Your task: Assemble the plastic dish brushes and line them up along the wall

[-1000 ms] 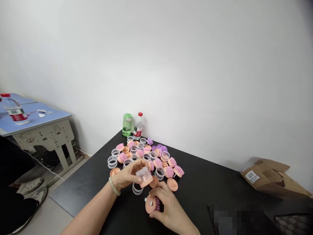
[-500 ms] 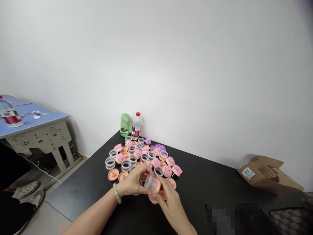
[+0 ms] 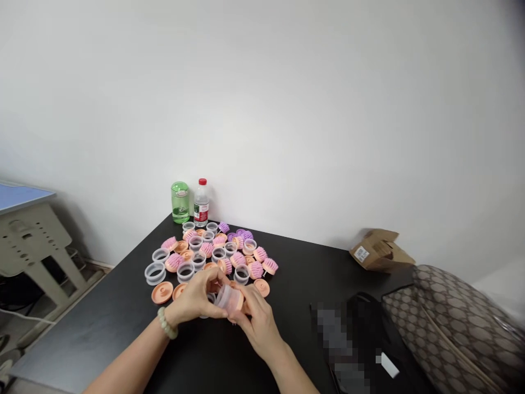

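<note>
Between my hands, above the front of the pile, is a translucent cup (image 3: 228, 300) with an orange part at its right end. My left hand (image 3: 197, 299) grips the cup's clear left side, a green bead bracelet at the wrist. On the right, my right hand (image 3: 257, 319) has its fingers round the orange end. Behind them on the black table (image 3: 118, 298) lie several clear rings (image 3: 155, 273), orange discs (image 3: 162, 293) and pink bristled brush heads (image 3: 174, 262). A few purple pieces (image 3: 246, 235) lie at the back. The fingers partly cover the cup.
A green bottle (image 3: 180, 203) and a red-capped water bottle (image 3: 201, 203) stand by the wall. At the right are an open brown paper bag (image 3: 379, 251), a patterned bag (image 3: 463, 323) and a black item. A blue-topped desk (image 3: 22, 196) is at far left.
The view has turned right and the table things appear further left; the patterned bag shows more. The cup is still between both hands, now lying more sideways.
</note>
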`<state>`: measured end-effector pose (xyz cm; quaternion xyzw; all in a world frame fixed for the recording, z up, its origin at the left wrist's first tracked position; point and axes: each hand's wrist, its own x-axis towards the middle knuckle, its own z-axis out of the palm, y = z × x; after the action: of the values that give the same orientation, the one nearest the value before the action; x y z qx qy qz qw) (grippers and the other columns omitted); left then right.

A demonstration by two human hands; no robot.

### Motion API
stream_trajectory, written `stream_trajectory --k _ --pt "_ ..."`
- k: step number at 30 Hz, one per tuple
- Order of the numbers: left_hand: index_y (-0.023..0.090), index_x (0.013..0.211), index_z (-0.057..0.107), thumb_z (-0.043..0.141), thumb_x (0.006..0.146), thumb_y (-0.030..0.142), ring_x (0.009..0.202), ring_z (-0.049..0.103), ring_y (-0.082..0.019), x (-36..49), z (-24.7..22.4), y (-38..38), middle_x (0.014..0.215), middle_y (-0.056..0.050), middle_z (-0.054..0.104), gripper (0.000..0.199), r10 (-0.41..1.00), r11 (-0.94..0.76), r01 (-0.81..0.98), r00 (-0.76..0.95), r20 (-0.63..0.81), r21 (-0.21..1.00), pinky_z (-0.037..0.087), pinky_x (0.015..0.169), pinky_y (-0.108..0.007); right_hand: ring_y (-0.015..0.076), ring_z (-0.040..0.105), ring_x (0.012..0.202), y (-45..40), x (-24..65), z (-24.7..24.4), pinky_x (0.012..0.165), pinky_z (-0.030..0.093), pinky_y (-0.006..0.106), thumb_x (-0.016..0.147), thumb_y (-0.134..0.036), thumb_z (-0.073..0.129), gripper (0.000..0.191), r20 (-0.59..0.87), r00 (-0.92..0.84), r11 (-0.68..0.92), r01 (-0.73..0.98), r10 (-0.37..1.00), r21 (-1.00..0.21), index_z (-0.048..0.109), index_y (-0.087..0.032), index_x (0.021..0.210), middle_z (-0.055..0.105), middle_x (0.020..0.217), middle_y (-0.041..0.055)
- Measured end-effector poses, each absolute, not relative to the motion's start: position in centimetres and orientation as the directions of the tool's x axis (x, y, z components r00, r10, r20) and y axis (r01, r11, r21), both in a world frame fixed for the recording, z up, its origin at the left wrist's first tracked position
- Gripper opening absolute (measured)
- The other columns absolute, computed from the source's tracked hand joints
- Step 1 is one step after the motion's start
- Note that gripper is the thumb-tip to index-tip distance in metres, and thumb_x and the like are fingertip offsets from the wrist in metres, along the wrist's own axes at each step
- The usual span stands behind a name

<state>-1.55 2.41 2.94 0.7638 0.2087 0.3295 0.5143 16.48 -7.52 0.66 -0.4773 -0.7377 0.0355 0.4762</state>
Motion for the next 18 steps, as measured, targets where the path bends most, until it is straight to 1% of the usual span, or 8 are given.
stream_trajectory --k 4,6,8,10,12,13,15,18 --pt "0.018 0.087 0.058 0.085 0.059 0.035 0.072 0.052 -0.014 -1.4 2.2 2.8 0.085 0.000 0.056 0.043 0.680 -0.347 -0.012 0.686 0.260 0.938 0.044 0.064 -0.025 0.0276 0.062 0.105 -7.6 16.5 1.1 0.090 0.055 0.044 0.094 -0.053 0.054 0.052 0.735 -0.152 0.594 0.705 0.661 -0.388 0.050 -0.017 0.131 0.065 0.115 0.0148" --pt "0.018 0.085 0.055 0.084 0.061 0.038 0.068 0.049 -0.013 -1.1 1.7 2.8 0.081 0.001 0.054 0.043 0.685 -0.316 -0.027 0.686 0.248 0.948 0.042 0.061 -0.024 0.0284 0.060 0.104 -7.7 16.5 1.4 0.089 0.055 0.045 0.093 -0.048 0.060 0.050 0.761 -0.178 0.607 0.723 0.623 -0.329 0.051 -0.016 0.129 0.063 0.114 0.0153" --pt "0.018 0.083 0.053 0.082 0.064 0.044 0.067 0.048 -0.013 -0.8 1.5 2.7 0.078 0.002 0.053 0.043 0.687 -0.289 -0.056 0.684 0.248 0.956 0.040 0.059 -0.024 0.0274 0.060 0.103 -7.8 16.5 1.7 0.086 0.055 0.045 0.094 -0.036 0.061 0.039 0.793 -0.189 0.612 0.744 0.579 -0.270 0.053 -0.015 0.126 0.062 0.111 0.0146" --pt "0.018 0.079 0.052 0.077 0.069 0.051 0.063 0.047 -0.012 -0.5 1.5 2.5 0.074 0.002 0.051 0.042 0.684 -0.262 -0.076 0.689 0.241 0.962 0.039 0.056 -0.022 0.0260 0.059 0.104 -8.0 16.2 1.9 0.086 0.055 0.043 0.093 -0.018 0.060 0.033 0.838 -0.207 0.613 0.770 0.505 -0.179 0.054 -0.016 0.125 0.060 0.110 0.0136" --pt "0.018 0.076 0.051 0.070 0.075 0.056 0.059 0.045 -0.011 -0.5 1.7 2.3 0.070 0.003 0.050 0.042 0.666 -0.232 -0.074 0.715 0.214 0.970 0.038 0.051 -0.021 0.0239 0.058 0.105 -8.1 16.0 2.0 0.086 0.056 0.040 0.088 -0.004 0.058 0.040 0.879 -0.223 0.606 0.790 0.421 -0.089 0.054 -0.018 0.125 0.060 0.110 0.0122" --pt "0.018 0.075 0.051 0.067 0.078 0.057 0.058 0.044 -0.011 -0.6 1.8 2.2 0.069 0.003 0.049 0.043 0.661 -0.218 -0.071 0.723 0.201 0.973 0.037 0.048 -0.021 0.0227 0.058 0.104 -8.2 15.9 2.0 0.085 0.057 0.039 0.086 -0.001 0.058 0.043 0.892 -0.228 0.601 0.797 0.389 -0.058 0.054 -0.019 0.125 0.061 0.109 0.0111" --pt "0.018 0.074 0.052 0.061 0.082 0.059 0.055 0.042 -0.010 -0.9 2.2 2.1 0.067 0.003 0.046 0.043 0.686 -0.164 -0.082 0.706 0.173 0.983 0.036 0.045 -0.020 0.0208 0.058 0.100 -8.3 15.8 2.0 0.082 0.057 0.037 0.084 0.002 0.056 0.048 0.908 -0.219 0.584 0.811 0.357 -0.034 0.053 -0.024 0.125 0.061 0.108 0.0085" --pt "0.018 0.077 0.055 0.056 0.085 0.059 0.053 0.038 -0.010 -1.4 2.7 2.3 0.067 0.003 0.044 0.042 0.760 -0.039 -0.164 0.635 0.136 0.986 0.034 0.041 -0.019 0.0203 0.057 0.096 -8.4 16.2 2.1 0.083 0.057 0.040 0.084 0.003 0.054 0.050 0.918 -0.148 0.535 0.842 0.367 -0.077 0.053 -0.028 0.123 0.059 0.108 0.0065"
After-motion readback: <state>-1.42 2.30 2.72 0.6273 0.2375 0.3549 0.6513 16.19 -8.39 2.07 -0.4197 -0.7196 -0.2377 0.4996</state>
